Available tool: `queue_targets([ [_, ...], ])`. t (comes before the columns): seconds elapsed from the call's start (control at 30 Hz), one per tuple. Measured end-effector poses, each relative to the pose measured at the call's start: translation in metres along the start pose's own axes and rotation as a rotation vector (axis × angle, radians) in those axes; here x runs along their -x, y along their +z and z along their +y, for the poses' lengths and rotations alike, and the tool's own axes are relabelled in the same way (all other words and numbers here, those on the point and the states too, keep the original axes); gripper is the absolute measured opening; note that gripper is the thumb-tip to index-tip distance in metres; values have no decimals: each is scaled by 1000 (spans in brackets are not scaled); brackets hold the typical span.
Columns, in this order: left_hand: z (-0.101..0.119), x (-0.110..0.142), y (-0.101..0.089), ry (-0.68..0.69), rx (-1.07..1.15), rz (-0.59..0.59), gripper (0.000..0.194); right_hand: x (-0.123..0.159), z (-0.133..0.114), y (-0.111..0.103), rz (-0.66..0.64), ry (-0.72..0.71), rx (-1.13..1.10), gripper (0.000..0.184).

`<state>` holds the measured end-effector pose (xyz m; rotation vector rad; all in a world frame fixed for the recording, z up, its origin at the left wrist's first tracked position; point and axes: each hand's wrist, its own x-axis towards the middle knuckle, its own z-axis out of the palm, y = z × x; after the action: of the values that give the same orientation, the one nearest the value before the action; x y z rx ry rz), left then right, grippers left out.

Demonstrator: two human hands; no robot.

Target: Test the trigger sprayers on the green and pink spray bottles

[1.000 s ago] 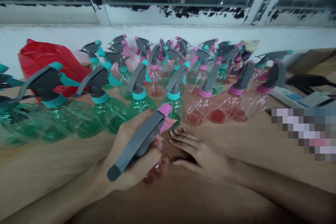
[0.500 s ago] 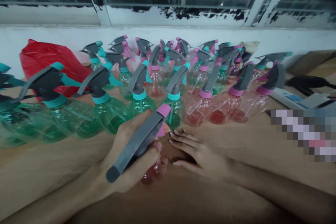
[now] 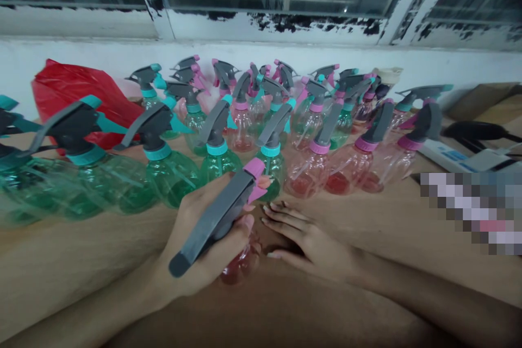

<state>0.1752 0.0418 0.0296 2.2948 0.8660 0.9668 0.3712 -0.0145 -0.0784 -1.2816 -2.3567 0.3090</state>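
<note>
My left hand (image 3: 204,239) is wrapped around the neck of a spray bottle (image 3: 218,215) with a grey head, a pink nozzle and a clear pinkish-red body. Its fingertips show near the pink trigger, and the hand hides the collar. To the right of that bottle, my right hand (image 3: 310,239) lies on the table with its fingers stretched out and nothing in them. Just beyond both hands stands a green spray bottle (image 3: 271,166) with a turquoise collar. A pink-collared spray bottle (image 3: 308,171) is beside it on the right.
Several green bottles (image 3: 171,174) line the left, and several pink ones (image 3: 350,166) the right. More spray bottles crowd behind them. A red plastic bag (image 3: 81,87) sits at the back left. At right lie a white device (image 3: 448,155) and a black object (image 3: 475,130).
The held spray bottle's head has shifted very slightly, and a fingertip shows more plainly by the trigger. My right hand stays in place.
</note>
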Motion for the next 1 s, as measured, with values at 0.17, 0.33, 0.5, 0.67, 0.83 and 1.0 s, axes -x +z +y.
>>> queue_targets([
  [0.17,-7,0,-3,48,50,-78,12,0,0,-1,-1,1,2,57],
  [0.33,-10,0,-1,67,76,-53,15,0,0,-1,-15,8,10,57],
  [0.5,-7,0,-1,41,88,-53,19,0,0,-1,-32,13,17,58],
  [0.67,-9,0,-1,43,109,-62,28,0,0,-2,-22,10,16,57],
  [0.83,-8,0,-1,16,72,-51,28,-1,-1,-3,-22,13,12,57],
  [1.0,-6,-1,-2,34,122,-62,26,0,-1,-2,-19,9,16,57],
])
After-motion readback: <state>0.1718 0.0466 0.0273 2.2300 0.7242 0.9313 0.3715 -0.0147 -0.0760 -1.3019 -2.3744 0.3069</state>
